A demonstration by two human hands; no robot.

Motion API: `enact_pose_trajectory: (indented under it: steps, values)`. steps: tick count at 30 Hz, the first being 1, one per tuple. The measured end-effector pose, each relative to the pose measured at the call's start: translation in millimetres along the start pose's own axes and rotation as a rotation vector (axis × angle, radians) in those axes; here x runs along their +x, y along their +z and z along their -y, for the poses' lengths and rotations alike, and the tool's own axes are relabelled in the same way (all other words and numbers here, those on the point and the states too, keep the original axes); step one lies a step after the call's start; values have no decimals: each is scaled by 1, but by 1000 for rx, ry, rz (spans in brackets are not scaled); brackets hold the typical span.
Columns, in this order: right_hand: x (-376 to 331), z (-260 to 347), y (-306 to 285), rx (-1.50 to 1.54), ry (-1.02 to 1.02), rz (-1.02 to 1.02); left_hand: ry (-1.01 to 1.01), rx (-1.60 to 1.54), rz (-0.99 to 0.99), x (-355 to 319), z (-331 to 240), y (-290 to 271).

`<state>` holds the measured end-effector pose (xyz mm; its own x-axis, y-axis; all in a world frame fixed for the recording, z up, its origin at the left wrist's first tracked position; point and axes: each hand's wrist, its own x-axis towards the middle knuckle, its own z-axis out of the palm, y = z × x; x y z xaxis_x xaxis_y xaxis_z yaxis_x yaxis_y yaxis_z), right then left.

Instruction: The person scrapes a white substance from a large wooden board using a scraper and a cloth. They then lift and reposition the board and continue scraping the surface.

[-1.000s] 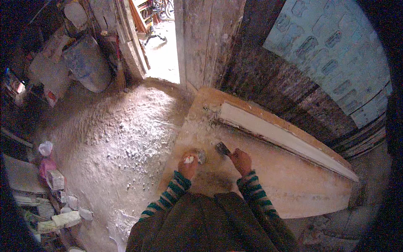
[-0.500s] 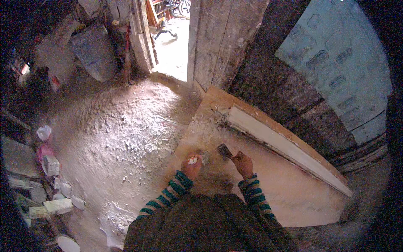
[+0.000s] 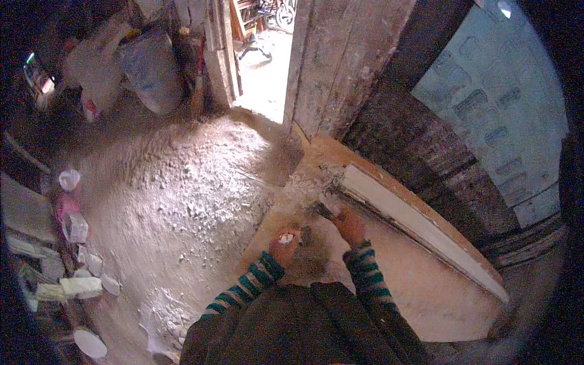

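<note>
Our right hand [image 3: 351, 226] has its fingers closed on a scraper [image 3: 325, 210] at twelve o'clock, beside the white strip [image 3: 420, 225]; our left hand [image 3: 283, 243] grips a small pale lump [image 3: 286, 238]. We think a slip could gouge the dusty board surface [image 3: 413, 286]. Rubble floor [image 3: 182, 201] lies at nine, the doorway [image 3: 267, 61] at eleven.

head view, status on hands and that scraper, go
Right hand gripping scraper, blade near the white strip. Left hand holds a small white-red object on the board. Nothing blocking.
</note>
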<state>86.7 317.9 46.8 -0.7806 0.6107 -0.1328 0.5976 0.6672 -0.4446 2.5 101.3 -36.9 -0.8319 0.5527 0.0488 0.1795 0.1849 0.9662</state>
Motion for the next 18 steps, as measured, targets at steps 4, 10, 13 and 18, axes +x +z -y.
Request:
enact_pose_trajectory:
  steps: [4,10,13,18]
  values:
    - [-26,-29,0,-81,125,-61,-135,-213,21,-9,2,6]
    - [2,-2,4,-56,-13,-56,-164,-86,45,-4,1,4]
    - [30,8,27,-5,-82,-115,-54,-160,29,2,15,6]
    - [36,-9,31,6,-41,-73,70,-245,-23,0,-4,-6]
